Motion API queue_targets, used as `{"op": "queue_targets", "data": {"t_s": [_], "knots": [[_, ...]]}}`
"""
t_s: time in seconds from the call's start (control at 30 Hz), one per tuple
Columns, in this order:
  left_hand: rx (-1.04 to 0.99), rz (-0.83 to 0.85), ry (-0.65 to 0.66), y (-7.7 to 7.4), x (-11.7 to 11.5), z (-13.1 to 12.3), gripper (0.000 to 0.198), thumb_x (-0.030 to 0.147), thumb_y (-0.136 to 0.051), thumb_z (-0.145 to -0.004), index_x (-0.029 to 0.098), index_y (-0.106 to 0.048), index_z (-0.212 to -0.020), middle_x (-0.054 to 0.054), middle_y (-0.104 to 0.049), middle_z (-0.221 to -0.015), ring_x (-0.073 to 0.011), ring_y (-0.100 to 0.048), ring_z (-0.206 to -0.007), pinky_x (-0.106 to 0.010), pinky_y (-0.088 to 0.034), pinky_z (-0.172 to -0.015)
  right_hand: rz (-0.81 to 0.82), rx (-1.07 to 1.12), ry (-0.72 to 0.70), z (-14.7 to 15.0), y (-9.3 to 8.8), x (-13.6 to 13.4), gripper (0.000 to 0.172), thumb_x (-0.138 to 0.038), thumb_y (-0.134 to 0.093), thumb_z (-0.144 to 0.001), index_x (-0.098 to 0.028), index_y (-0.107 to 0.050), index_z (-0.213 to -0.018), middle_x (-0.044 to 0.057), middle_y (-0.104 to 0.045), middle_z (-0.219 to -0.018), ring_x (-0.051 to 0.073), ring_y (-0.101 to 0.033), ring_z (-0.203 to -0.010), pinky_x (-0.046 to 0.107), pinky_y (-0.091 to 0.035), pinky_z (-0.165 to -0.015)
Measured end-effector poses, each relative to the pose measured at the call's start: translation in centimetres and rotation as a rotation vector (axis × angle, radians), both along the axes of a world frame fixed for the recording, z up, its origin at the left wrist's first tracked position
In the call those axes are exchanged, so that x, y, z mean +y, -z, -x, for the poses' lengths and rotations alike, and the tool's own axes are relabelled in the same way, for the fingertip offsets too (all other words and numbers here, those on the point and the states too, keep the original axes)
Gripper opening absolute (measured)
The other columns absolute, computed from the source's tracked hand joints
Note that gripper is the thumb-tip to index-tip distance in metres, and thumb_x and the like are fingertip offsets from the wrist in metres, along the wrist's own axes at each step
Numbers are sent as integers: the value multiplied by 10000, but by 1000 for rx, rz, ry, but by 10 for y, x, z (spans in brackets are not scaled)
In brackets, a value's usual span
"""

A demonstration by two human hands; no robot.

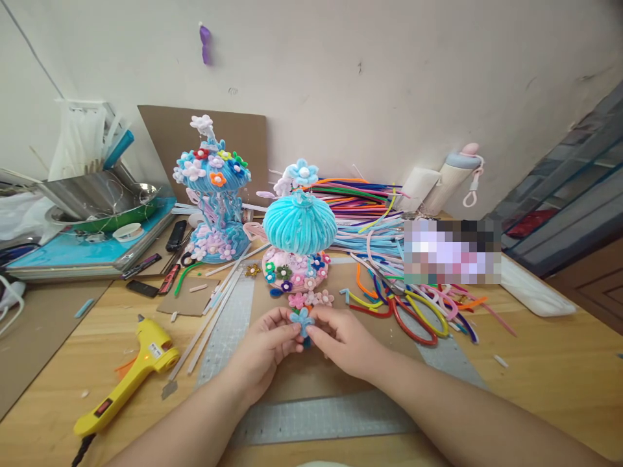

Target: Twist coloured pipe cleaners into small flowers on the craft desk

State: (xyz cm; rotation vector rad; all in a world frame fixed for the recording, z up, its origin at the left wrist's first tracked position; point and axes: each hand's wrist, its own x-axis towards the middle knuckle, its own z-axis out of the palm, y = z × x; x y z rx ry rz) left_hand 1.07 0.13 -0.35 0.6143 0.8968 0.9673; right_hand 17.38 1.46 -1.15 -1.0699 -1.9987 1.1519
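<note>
Between my two hands is a small light-blue pipe-cleaner flower (302, 320), pinched from both sides. My left hand (269, 344) grips its left petals between thumb and fingers. On the right petals, my right hand (343, 337) closes with thumb and forefinger. Just beyond my fingertips lie pink pipe-cleaner flowers (311, 299). Behind them stands a pipe-cleaner piece with a round turquoise cap (300, 224), a blue flower (304, 172) on top and a pink base (294, 271) covered in small flowers. A cardboard sheet (341, 383) lies under my hands.
A yellow glue gun (131, 370) lies at left near white glue sticks (214, 318). Red- and yellow-handled scissors (413, 318) rest among loose pipe cleaners (360, 233) at right. Back left stand a flower-covered blue piece (214, 188) and a metal bowl (92, 194). Beneath the cardboard is a cutting mat (316, 418).
</note>
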Motion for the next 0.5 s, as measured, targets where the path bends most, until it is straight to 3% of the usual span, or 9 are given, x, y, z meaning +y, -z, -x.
{"op": "queue_targets", "data": {"t_s": [0.37, 0.5], "knots": [[192, -94, 93, 1, -2, -1, 228, 260, -702, -670, 130, -575, -807, -6, -585, -715, -95, -546, -647, -220, -471, -611, -95, -97, -16, -3, 0, 0, 208, -223, -412, -864, -164, -493, -682, -34, -476, -603, 83, -405, -550, 191, -307, -521], [248, -132, 106, 0, -1, 1, 238, 259, -731, -629, 131, -582, -763, 6, -587, -679, -81, -530, -605, -209, -456, -605, -49, -78, -48, -2, -2, 0, 170, -204, -454, -818, -160, -491, -658, -42, -458, -577, 73, -389, -528, 180, -287, -485]]}}
